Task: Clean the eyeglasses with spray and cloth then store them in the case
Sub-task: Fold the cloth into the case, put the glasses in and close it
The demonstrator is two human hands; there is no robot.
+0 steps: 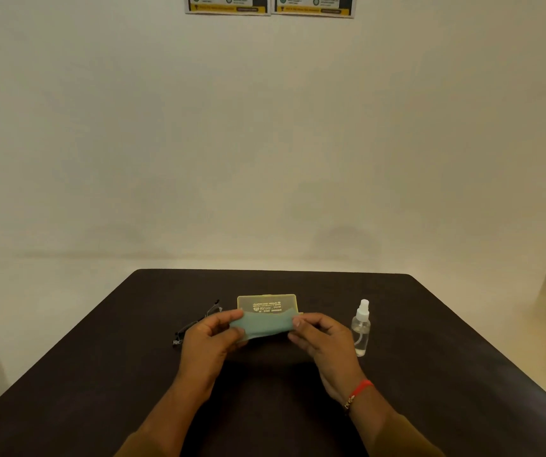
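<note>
Eyeglasses [195, 321] lie on the dark table [100, 374] left of centre, toward its far edge, thin dark frame partly hidden behind the left hand [210, 338], so whether the arms are folded is hard to tell. That hand hovers above the table, thumb and fingers pinching the left end of a green cloth [261, 324]. The cloth is stretched flat between both hands, just in front of the case [266, 303]. The case, yellowish and translucent with pale print on it, sits near the middle of the far edge; its lid seems to stand open. The right hand [319, 338] pinches the cloth's right end, a red band [360, 389] on its wrist. A clear spray bottle [360, 328] stands upright just right of that hand, apart from the case.
</note>
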